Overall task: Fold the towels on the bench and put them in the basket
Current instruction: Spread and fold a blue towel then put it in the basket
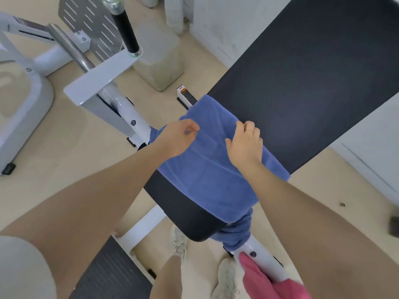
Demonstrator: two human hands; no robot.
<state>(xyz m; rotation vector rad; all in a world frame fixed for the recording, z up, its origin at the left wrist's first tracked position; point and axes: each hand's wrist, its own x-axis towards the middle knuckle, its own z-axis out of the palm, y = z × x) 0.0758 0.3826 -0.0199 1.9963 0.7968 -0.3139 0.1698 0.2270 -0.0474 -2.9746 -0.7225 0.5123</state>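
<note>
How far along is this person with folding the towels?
Early on. Nothing looks finished: no folded towel and no basket are in view. In hand: the blue towel lies across the black bench pad, and the left hand and right hand both pinch its far part, apparently mid-fold; one end hangs off the near side. Left: finishing this fold, then the pink towel draped on the white frame below.

No readable text, small orange-and-black label (186,94) on the white frame beside the counter (302,83), its print too small to read
</note>
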